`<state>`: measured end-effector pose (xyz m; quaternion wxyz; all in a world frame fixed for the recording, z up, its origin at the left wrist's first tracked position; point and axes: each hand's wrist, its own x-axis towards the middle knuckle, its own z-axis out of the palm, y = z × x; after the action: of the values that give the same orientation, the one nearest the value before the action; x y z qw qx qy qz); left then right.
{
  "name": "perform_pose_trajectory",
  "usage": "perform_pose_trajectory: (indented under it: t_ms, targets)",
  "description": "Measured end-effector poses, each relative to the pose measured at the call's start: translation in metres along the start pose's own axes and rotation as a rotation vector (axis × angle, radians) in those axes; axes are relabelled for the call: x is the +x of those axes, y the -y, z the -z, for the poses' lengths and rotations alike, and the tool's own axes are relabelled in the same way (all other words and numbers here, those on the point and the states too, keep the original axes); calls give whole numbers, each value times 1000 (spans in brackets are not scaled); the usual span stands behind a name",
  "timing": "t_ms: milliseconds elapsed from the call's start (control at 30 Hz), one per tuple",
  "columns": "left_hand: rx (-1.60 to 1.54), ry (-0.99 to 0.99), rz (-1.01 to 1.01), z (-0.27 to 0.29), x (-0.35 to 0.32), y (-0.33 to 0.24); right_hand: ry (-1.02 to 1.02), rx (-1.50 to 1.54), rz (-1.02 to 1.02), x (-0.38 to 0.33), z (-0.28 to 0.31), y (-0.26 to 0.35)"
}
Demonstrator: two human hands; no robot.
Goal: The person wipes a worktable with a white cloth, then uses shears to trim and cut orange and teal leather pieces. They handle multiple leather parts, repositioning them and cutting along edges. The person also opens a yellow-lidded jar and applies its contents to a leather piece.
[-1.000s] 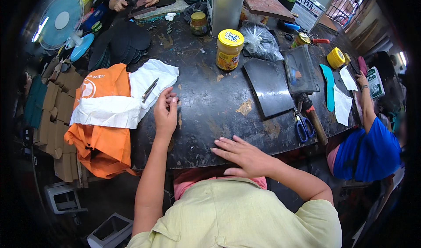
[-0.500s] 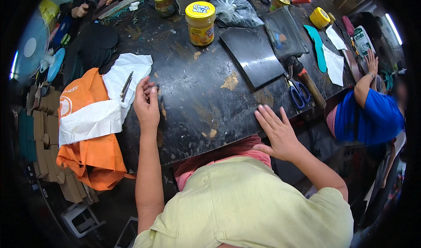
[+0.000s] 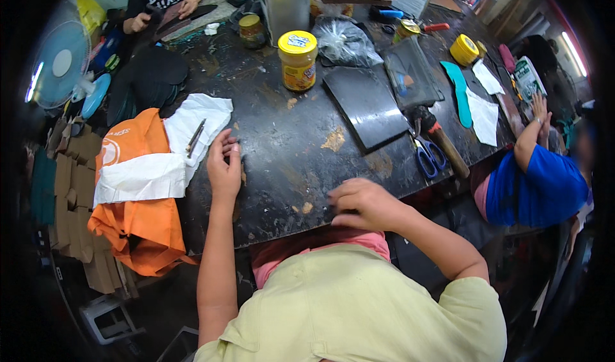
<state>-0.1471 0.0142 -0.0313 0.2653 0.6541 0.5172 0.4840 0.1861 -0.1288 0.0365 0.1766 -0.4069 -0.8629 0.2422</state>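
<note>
My left hand (image 3: 224, 170) rests on the dark tabletop with its fingers loosely bent, the thumb apart and nothing in it. It lies just right of a white sheet (image 3: 206, 113), on which a slim metal pen-like tool (image 3: 196, 138) lies. Over the front edge of the table is my right hand (image 3: 366, 204); its fingers are bent and slightly blurred, the thumb stands apart from them, and I see nothing held. Right of it lie blue-handled scissors (image 3: 429, 157) and a wooden-handled hammer (image 3: 448, 151). A black slab (image 3: 368, 106) is beyond that hand.
An orange cloth bag (image 3: 138, 234) with a white strip hangs over the left edge. Farther back stand a yellow-lidded jar (image 3: 298, 61) and a plastic bag (image 3: 346, 42). Black sole shapes (image 3: 150, 74) are stacked at left. Other people work at far left and at right.
My right hand has moved left along the table's edge, and its flat fingers have bent. My left hand stays beside the white sheet. The view has shifted slightly.
</note>
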Motion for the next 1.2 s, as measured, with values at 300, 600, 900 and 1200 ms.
perform_pose_trajectory:
  t_ms: [300, 600, 900, 1200]
  targets:
    - [49, -16, -13, -1, -1, -6, -465, -42, -254, 49, 33, -28]
    - [-20, -20, 47, 0, 5, -6, -444, -139, -159, 8, 13, -20]
    - [-15, -23, 30, 1, 2, -9, -531, -319, -407, -33, -9, -37]
    - [-85, -41, 24, 1, 3, -9, -496, -380, -417, -30, -11, -36]
